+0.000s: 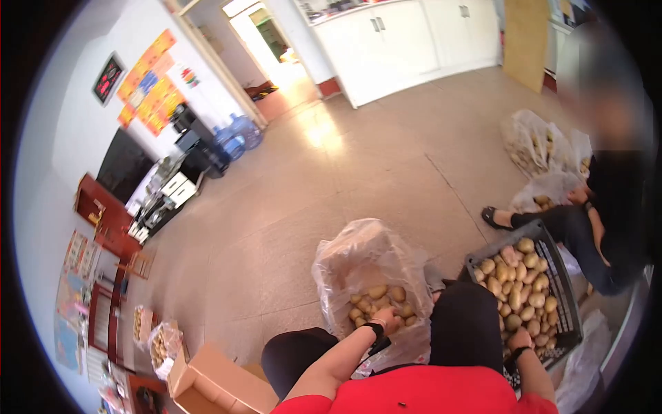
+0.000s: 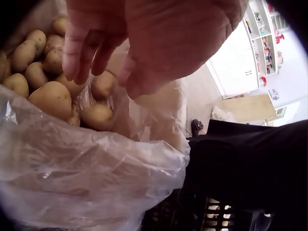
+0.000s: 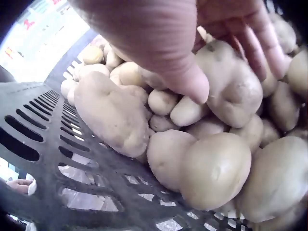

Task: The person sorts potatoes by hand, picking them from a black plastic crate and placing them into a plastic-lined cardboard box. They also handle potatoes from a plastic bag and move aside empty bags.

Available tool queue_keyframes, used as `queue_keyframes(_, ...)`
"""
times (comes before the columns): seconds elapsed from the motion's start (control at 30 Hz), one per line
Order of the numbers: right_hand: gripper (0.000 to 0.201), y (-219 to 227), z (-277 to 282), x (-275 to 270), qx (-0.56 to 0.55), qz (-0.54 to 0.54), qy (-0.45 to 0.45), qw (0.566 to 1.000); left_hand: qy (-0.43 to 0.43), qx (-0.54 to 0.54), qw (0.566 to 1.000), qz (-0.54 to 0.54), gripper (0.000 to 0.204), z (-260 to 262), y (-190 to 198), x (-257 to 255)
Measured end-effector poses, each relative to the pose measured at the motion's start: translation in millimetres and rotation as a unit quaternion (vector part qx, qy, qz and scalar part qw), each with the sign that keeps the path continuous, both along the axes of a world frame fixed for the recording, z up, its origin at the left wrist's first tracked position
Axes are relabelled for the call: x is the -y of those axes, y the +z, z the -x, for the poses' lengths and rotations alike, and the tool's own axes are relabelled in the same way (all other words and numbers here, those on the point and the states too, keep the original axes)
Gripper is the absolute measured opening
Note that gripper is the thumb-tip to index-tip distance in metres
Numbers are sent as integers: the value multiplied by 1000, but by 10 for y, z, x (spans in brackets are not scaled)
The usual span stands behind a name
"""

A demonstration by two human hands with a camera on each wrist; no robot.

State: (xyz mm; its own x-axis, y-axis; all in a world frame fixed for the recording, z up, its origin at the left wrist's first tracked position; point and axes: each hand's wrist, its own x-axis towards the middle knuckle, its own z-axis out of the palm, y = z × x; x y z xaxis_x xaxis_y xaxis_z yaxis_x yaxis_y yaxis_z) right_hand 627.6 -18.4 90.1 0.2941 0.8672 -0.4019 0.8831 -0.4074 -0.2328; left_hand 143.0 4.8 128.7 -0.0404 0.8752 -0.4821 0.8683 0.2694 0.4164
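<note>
My left hand (image 1: 387,320) reaches into a box lined with a clear plastic bag (image 2: 96,168). Its fingers hang loosely over several potatoes (image 2: 51,100), and no potato shows between thumb and fingers. To the right, my right hand (image 1: 519,339) is down in a black slatted crate (image 3: 38,144) heaped with potatoes. In the right wrist view its thumb lies at one side of a knobbly potato (image 3: 231,84) and the fingers reach round the far side, holding it. Other potatoes (image 3: 216,171) surround it, some against the crate wall.
At the right, another person (image 1: 607,207) sits beside the crate, a hand at a plastic bag of potatoes (image 1: 545,190). Another filled bag (image 1: 538,141) stands behind. An open cardboard box (image 1: 221,376) is at my left, with a bag of potatoes (image 1: 164,345) beyond it.
</note>
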Motion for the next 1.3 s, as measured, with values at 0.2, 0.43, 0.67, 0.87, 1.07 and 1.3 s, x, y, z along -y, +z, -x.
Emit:
queue_keyframes(0.2, 60, 473, 157, -91, 13, 136, -15, 990, -57, 17, 997, 53, 38, 1, -137, -6)
queue_keyframes(0.43, 44, 412, 67, 124, -2, 37, -12, 999, -61, 54, 996, 34, 50, -109, -113, -63)
queue_keyframes(0.67, 41, 1251, 253, -68, -213, 51, -105, 970, 6, 117, 992, 57, 42, -135, -162, -186)
queue_keyframes(0.87, 36, 1589, 439, -628, -199, -220, 81, 952, 75, 342, 932, -89, 37, -89, -251, -588)
queue_keyframes(1.07, 36, 3173, 1451, -1117, -460, -116, 98, 875, 187, 602, 776, -39, 36, -476, 1207, -780)
queue_keyframes(1.3, 40, 3365, 2625, -1272, -443, -51, 303, 842, 166, 765, 619, 62, 48, -664, 2366, -566)
